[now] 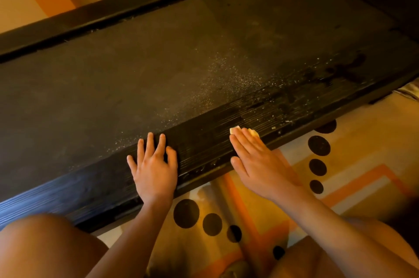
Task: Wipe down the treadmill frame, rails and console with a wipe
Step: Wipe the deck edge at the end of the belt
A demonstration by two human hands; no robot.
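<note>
The treadmill's black ribbed near side rail (204, 141) runs diagonally from lower left to upper right, beside the dusty dark belt (158, 62). My right hand (256, 162) lies flat with straight fingers on the rail, pressing a small pale wipe (254, 132) whose edge peeks out past the fingertips. My left hand (154, 164) rests flat on the same rail further left, fingers spread, holding nothing. The far side rail (136, 5) borders the belt at the top. The console is out of view.
White specks and crumbs of dust lie on the belt and rail near the wipe (226, 87). A patterned rug with black dots and orange bands (340, 175) covers the floor below the rail. My knees (45, 246) are at the bottom corners.
</note>
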